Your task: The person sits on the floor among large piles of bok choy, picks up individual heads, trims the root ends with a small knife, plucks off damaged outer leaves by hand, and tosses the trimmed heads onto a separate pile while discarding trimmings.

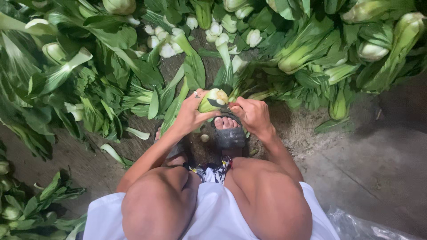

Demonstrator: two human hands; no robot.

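My left hand [192, 111] grips a head of bok choy [212, 99] by its pale green base, root end up and leaves hanging down to the left. My right hand [251, 113] is closed on a small dark knife [219, 105] whose blade lies against the cut end of the bok choy. Both hands meet just above my sandalled right foot [228, 130]. I am squatting, knees at the bottom of the view.
Heaps of bok choy [307, 49] cover the ground ahead and to the left. A smaller pile [26, 209] lies at the lower left. Loose trimmed leaves [137, 132] lie near my feet. Bare concrete floor [378, 160] spreads right, with a plastic bag [369, 229] at the bottom right.
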